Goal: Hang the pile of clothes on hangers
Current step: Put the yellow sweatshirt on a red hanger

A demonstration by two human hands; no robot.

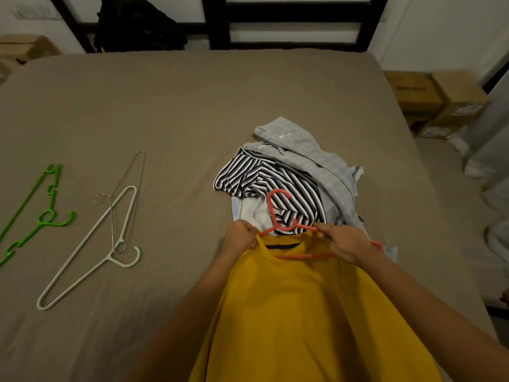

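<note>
While the left hand (240,237) grips the yellow shirt (303,312) at its shoulder, the right hand (345,244) pinches collar and red hanger (271,210), apparently to seat it; the pile (289,172) lies just beyond.

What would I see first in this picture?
The big yellow shirt right at the front, held at its neck by the left hand and right hand, with a red hanger poking out of it. Behind it lies a striped shirt, and a bright green hanger lies far left on the bed.
</note>
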